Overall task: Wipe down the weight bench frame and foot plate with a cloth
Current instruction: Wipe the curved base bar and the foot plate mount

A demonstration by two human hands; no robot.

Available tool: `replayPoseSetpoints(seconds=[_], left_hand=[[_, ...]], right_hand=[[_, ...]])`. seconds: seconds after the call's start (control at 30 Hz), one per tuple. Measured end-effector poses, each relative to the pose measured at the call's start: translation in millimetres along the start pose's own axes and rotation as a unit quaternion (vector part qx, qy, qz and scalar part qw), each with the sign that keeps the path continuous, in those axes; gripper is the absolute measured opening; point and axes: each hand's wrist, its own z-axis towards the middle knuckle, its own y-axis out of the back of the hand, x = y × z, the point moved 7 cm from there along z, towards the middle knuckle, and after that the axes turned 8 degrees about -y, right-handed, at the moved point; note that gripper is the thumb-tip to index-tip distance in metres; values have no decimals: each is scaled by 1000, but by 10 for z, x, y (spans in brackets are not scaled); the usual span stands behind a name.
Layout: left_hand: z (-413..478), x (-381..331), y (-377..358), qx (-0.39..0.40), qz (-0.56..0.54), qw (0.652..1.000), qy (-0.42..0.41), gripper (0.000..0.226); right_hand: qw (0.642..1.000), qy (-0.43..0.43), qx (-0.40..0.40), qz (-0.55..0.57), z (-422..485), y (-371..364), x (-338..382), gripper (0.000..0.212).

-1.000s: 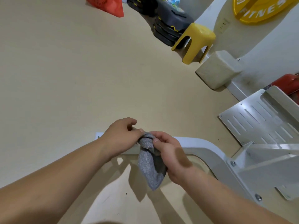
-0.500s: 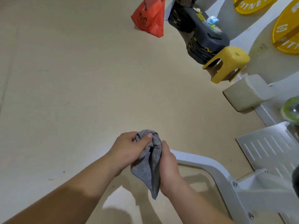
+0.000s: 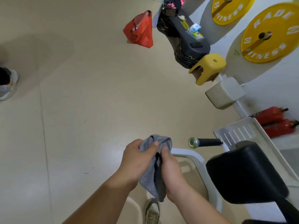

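Above curved white frame (image 3: 194, 156), both hands, left hand (image 3: 137, 162), right hand (image 3: 171, 170), bunching soft grey cloth (image 3: 150, 177)

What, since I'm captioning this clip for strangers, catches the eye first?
The left hand and right hand grip a grey cloth at bottom centre, beside the white frame. Big yellow plates hang on the wall at top right, and a red bag sits on the floor at top centre.

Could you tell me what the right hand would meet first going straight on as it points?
Beyond the cloth it grips, the right hand probably meets only bare floor; depth unclear.
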Motion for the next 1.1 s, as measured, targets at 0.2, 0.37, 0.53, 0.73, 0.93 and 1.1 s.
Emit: replayPoseSetpoints(seconds=[0.2,0.37,0.53,0.73,0.93,1.1], left_hand=[[14,-962,-395,8,6,1000,4,31],[141,-1718,-898,118,-5,993,0,25],[422,-2176,-1249,97,52,994,-9,23],[1081,-2641,-1775,141,79,987,15,35],[2172,-2963,-2331,266,131,954,38,26],[2808,-3095,-2739,317,258,912,29,43]], right_hand=[[998,55,-33,-27,-450,389,845,32],[994,101,-36,26,-613,989,1768,27],[983,114,-135,44,-549,1608,2295,23],[983,102,-130,81,-372,1938,2797,34],[965,97,-194,147,150,1988,3332,32],[943,45,-298,140,373,1753,3435,22]])
